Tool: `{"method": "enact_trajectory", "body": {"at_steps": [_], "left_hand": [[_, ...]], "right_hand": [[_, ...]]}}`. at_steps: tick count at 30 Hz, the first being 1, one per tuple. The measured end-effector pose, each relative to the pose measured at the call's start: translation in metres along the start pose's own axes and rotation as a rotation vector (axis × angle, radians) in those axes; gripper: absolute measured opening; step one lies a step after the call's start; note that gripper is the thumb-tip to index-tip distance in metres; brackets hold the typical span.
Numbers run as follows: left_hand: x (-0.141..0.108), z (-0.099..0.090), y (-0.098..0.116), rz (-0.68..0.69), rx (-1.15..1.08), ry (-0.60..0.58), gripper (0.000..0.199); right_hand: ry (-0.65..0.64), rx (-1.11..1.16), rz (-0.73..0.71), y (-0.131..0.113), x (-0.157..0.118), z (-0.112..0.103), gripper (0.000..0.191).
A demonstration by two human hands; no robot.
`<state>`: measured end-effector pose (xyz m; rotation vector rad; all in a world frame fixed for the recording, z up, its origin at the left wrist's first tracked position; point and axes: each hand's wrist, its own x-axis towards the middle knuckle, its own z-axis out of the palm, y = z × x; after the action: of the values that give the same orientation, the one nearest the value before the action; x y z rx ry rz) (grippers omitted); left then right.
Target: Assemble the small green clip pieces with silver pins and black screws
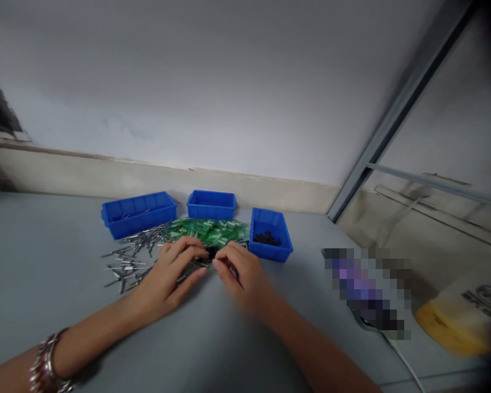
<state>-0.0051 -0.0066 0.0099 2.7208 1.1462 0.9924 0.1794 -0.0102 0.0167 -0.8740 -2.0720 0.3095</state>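
My left hand (169,275) reaches over loose thin metal pins (126,267), its thumb and fingers apart and curved above small pieces on the tabletop. Close beside it, my right hand (245,275) has curled fingers, with thumb and index finger brought together; what they hold, if anything, is too small to make out. Small dark parts (211,252) lie between the fingertips, partly hidden by them. Just behind both hands is a heap of green and clear plastic pieces (208,232).
Three blue bins stand at the back: a long left bin (141,213) with a few pins, a middle bin (211,210), and a right bin (272,252) with black parts. To the right lie a blurred-out device (364,289) with a cable (405,363) and a yellow-bottomed container (452,327).
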Motion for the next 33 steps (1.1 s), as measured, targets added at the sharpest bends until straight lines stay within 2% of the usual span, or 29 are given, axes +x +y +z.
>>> {"method": "enact_trajectory", "body": {"at_steps": [4,7,9,12,15,19,22,27,33], "left_hand": [[0.000,0.000,-0.001,-0.026,0.004,-0.019,0.019],[0.000,0.001,-0.002,-0.027,0.001,-0.041,0.018],[0.000,0.002,-0.002,-0.032,-0.003,-0.044,0.018],[0.001,0.002,-0.001,-0.039,-0.013,-0.025,0.018],[0.001,0.002,-0.001,-0.032,-0.007,-0.028,0.017],[0.001,0.001,-0.002,-0.024,0.003,-0.044,0.017],[0.001,0.002,-0.002,-0.030,-0.011,-0.023,0.016],[0.002,0.002,-0.003,-0.025,0.017,-0.056,0.016],[0.002,0.005,-0.007,-0.101,0.135,-0.125,0.016]], "right_hand": [[0.169,-0.119,0.012,0.012,0.006,-0.018,0.012],[0.350,-0.346,0.121,0.027,0.009,-0.039,0.014],[0.398,-0.488,0.230,0.037,0.009,-0.050,0.014],[0.374,-0.620,0.368,0.050,0.006,-0.057,0.014],[0.327,-0.693,0.447,0.055,0.003,-0.056,0.015],[0.257,-0.703,0.531,0.055,0.003,-0.056,0.014],[0.252,-0.683,0.592,0.057,0.003,-0.061,0.013],[0.266,-0.561,0.578,0.072,0.000,-0.070,0.015],[0.299,-0.514,0.565,0.086,-0.003,-0.072,0.024]]}}
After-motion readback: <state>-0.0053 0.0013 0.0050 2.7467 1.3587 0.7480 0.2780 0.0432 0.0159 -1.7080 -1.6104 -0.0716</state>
